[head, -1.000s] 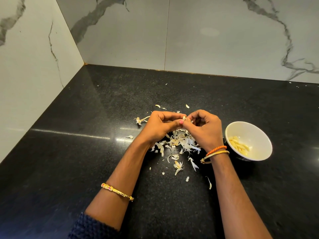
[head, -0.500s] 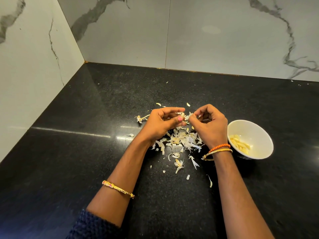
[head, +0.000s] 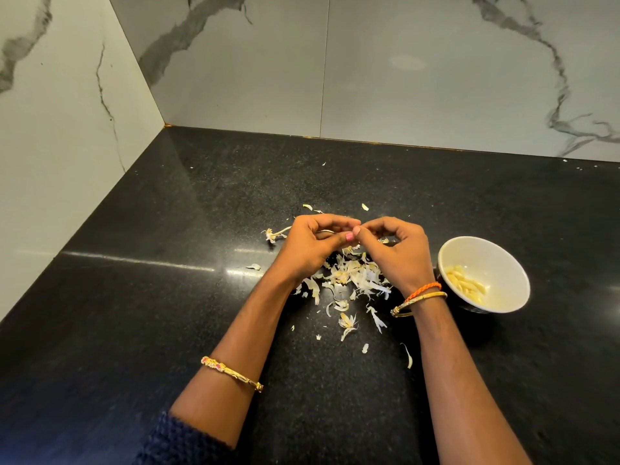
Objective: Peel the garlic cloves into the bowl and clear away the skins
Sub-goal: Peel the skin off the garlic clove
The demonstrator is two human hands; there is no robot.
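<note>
My left hand (head: 310, 245) and my right hand (head: 401, 253) meet fingertip to fingertip above the black counter. Together they pinch a small garlic clove that the curled fingers almost wholly hide. Under and just in front of the hands lies a loose heap of papery garlic skins (head: 352, 278). A white bowl (head: 503, 251) stands to the right of my right wrist, and several peeled cloves (head: 466, 286) lie in its bottom.
A dry garlic stem (head: 276, 233) lies left of my left hand, with stray skin flakes (head: 407, 357) scattered toward me. The black stone counter (head: 167, 330) ends at marble walls on the left and at the back.
Half a second ago the fingertips were slightly apart; they have now closed together again over the skins. The bowl and the skin heap have not moved.
</note>
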